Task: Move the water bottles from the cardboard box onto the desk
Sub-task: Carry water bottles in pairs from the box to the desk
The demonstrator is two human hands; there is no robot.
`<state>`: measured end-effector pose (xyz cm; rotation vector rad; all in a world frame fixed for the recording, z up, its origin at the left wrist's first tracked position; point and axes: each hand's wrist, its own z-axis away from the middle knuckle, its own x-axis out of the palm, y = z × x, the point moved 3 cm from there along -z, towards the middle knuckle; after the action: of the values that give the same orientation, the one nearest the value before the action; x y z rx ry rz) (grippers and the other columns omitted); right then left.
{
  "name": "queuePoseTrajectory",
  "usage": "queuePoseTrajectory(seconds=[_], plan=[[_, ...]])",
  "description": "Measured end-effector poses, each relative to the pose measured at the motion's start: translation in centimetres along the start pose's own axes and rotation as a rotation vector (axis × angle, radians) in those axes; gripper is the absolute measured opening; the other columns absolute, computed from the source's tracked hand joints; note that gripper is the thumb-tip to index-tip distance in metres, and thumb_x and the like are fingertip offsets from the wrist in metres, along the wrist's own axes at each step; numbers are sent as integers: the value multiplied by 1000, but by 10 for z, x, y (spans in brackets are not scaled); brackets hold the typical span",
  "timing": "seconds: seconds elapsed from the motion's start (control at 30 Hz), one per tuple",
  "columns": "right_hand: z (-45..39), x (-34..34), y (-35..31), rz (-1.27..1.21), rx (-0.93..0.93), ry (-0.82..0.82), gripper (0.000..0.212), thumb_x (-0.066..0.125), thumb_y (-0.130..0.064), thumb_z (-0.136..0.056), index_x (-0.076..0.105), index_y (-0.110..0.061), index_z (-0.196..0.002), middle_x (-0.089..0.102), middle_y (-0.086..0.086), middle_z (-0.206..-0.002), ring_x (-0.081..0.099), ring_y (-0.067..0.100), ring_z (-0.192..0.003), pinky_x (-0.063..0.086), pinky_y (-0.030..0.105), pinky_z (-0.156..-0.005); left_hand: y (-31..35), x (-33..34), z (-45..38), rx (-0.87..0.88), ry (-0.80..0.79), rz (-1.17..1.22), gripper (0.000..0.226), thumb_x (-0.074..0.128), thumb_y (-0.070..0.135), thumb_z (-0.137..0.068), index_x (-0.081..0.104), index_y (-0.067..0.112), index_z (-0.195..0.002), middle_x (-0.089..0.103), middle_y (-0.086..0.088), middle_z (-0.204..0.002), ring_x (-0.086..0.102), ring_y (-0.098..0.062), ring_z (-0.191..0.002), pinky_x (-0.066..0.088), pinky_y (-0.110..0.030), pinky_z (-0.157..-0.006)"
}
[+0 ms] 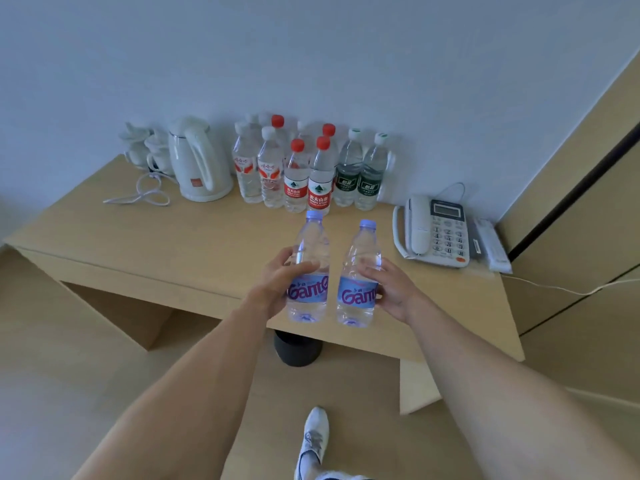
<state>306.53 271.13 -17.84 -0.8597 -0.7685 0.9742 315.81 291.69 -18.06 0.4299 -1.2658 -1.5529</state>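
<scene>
We hold two clear water bottles with pale blue caps and blue labels upright above the near edge of the counter (pixel 194 244), side by side and just apart. Our left hand (pixel 277 287) wraps its fingers round the left bottle (pixel 309 271) at label height, and our right hand (pixel 391 291) curls round the right bottle (pixel 358 278) the same way. Whether their bases touch the counter we cannot tell. At twelve o'clock from them, against the wall, stands a cluster of bottles (pixel 304 168): white-capped ones with red-and-white labels to the left, red-capped ones in the middle, and two with dark green labels at about one o'clock. At ten o'clock sits a white electric kettle (pixel 199 161) with its cord (pixel 142 194) looped on the counter, and white cups (pixel 145 148) stand beyond it. At three o'clock lies a white desk telephone (pixel 436 232). At six o'clock, under the counter, stands a dark bin (pixel 298 349), and nearer us a white shoe (pixel 313 434) rests on the floor.
</scene>
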Motion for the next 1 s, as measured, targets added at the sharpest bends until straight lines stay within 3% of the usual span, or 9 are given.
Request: queuePoseTrajectory(seconds=[0.07, 0.23, 0.3, 0.43, 0.5, 0.6, 0.7, 0.87, 1.0], plan=[[-15, -1, -9, -36, -29, 11, 46, 74, -17, -87, 57, -13, -130, 69, 6, -113, 65, 25, -103, 50, 32, -73, 11, 1, -17, 2, 3, -51, 47, 81, 8, -77, 62, 17, -119, 72, -19, -113, 71, -32, -93, 59, -41, -75], [-55, -6, -34, -66, -67, 25, 39, 74, -9, -85, 59, -19, -121, 72, 3, -108, 66, 23, -102, 50, 35, -82, 39, 9, -60, 33, -45, -200, 79, 88, 26, -47, 60, 21, -121, 75, -10, -107, 73, -25, -93, 54, -29, -70], [-68, -10, -44, -49, -72, 32, 50, 73, -5, -85, 56, -19, -130, 71, 1, -113, 67, 19, -103, 49, 35, -87, 48, 12, -79, 36, -78, -231, 74, 88, 19, -52, 58, 19, -120, 76, -11, -106, 73, -25, -94, 54, -27, -68], [-89, -21, -62, 79, -112, 59, 59, 75, -2, -83, 54, -18, -136, 70, 2, -120, 68, 9, -100, 50, 23, -78, 61, 17, -116, 72, -113, -280, 77, 87, 5, -57, 56, 14, -126, 76, -13, -105, 73, -26, -97, 57, -33, -75], [-97, -26, -69, 120, -138, 88, 62, 75, 2, -81, 53, -15, -136, 70, -2, -116, 68, 2, -96, 52, 17, -74, 66, 18, -131, 96, -118, -336, 77, 88, -2, -61, 55, 14, -129, 74, -16, -111, 71, -29, -104, 57, -41, -86], [-107, -32, -76, 177, -141, 104, 63, 76, 5, -80, 52, -12, -135, 68, -9, -110, 67, -8, -86, 52, 12, -66, 72, 20, -147, 140, -98, -449, 76, 86, -9, -66, 57, 20, -130, 70, -10, -119, 67, -23, -110, 56, -39, -89], [-114, -35, -80, 219, -153, 116, 64, 76, 7, -78, 51, -9, -135, 67, 2, -118, 65, -1, -94, 52, 15, -72, 71, 20, -160, 168, -93, -498, 76, 84, -11, -66, 57, 19, -130, 67, -6, -123, 65, -22, -111, 54, -41, -93], [-119, -35, -84, 272, -169, 145, 63, 77, 8, -78, 52, -10, -132, 65, 6, -124, 63, 16, -111, 51, 35, -97, 73, 22, -175, 163, -119, -502, 75, 83, -11, -67, 54, 15, -131, 64, -6, -127, 64, -27, -113, 53, -50, -97], [-121, -35, -84, 274, -173, 189, 64, 76, 12, -76, 50, -7, -132, 64, 8, -124, 60, 20, -114, 49, 39, -101, 78, 26, -181, 197, -171, -530, 68, 84, -6, -65, 58, 25, -121, 68, 1, -119, 65, -20, -111, 54, -44, -94]])
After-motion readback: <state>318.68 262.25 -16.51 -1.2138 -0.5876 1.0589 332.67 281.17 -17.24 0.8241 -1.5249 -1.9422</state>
